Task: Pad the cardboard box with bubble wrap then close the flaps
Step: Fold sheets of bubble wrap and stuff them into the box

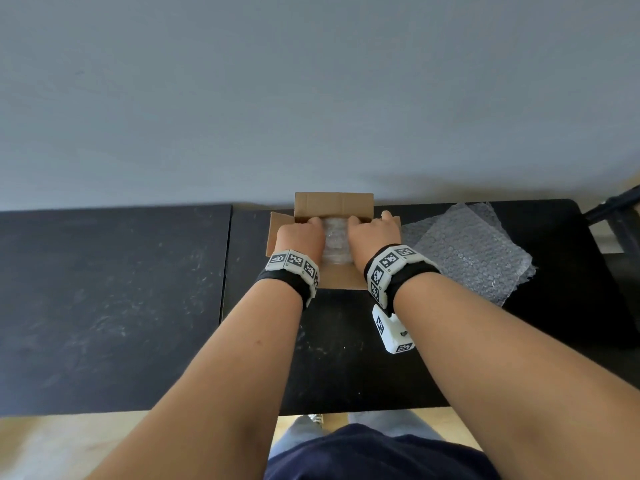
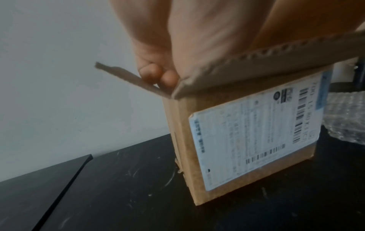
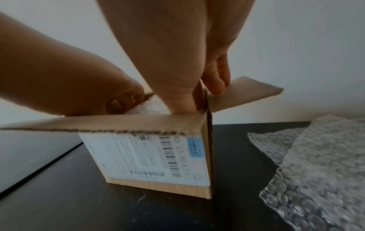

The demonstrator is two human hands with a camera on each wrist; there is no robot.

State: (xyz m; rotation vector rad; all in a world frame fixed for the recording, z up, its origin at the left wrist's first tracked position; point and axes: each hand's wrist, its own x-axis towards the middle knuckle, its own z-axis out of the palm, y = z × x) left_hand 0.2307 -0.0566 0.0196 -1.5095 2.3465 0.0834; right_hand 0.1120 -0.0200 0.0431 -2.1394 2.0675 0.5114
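box mouth (image 1: 334,237): filled by both hands and wrap | right: loose bubble wrap (image 1: 474,251) on surface | left, near: surface (image 1: 114,306) bare | far: wall (image 1: 311,81)

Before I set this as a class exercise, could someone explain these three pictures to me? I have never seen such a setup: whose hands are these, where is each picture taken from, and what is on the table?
No machine here: a person works with bare hands, wearing a camera on the head and one on each wrist. The wide picture looks down from the head. The other two look along each hand from the white patterned wristbands.

On the black table stands an open cardboard box with a shipping label on its near side. Bubble wrap already lies inside. Spare bubble wrap sheets lie to its right.

Both hands reach into the box: the left hand and right hand press on the wrap, fingers at the side flaps. The flaps are not yet closed.
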